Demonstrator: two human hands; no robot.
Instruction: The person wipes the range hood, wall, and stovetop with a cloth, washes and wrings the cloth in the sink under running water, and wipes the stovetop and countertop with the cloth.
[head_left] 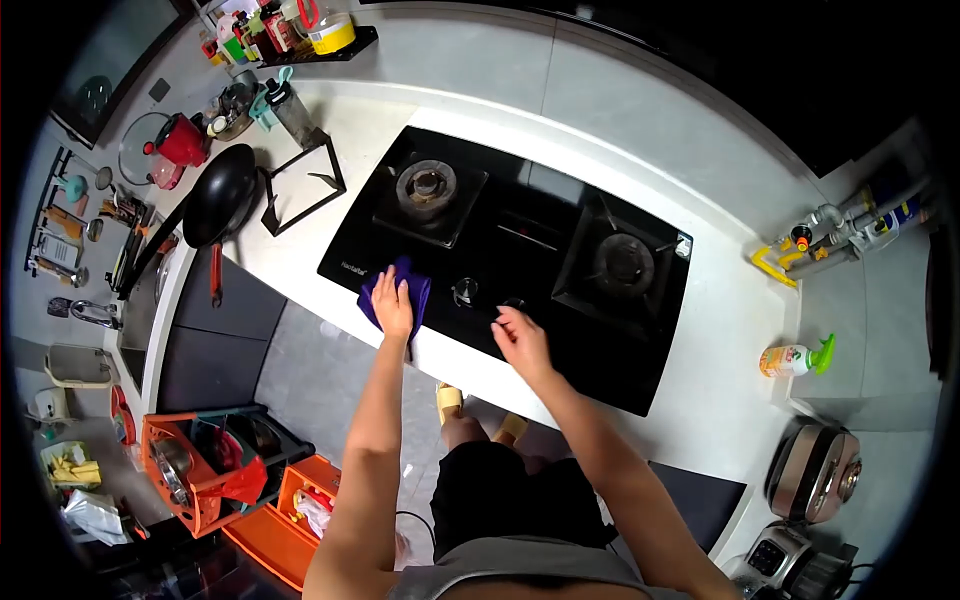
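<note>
My left hand (pixel 393 305) lies flat, fingers stretched out, on a purple cloth (pixel 420 290) at the front left edge of the black gas stove (pixel 480 265). Part of the cloth hangs toward the white counter edge. My right hand (pixel 522 342) is over the stove's front edge with its fingers curled, close to a control knob (pixel 514 302). Whether those fingers touch the knob or hold something small is hidden. Another knob (pixel 465 292) stands between my two hands. The left burner (pixel 426 188) has no pan support on it; the right burner (pixel 623 263) has dark supports around it.
A removed pan support (pixel 305 185) rests on the counter beside a black wok (pixel 220 195). Bottles (pixel 290 112) stand at the back left. A spray bottle (pixel 796 358) and a rice cooker (pixel 815 470) are at the right. An orange rack (pixel 205 465) stands lower left.
</note>
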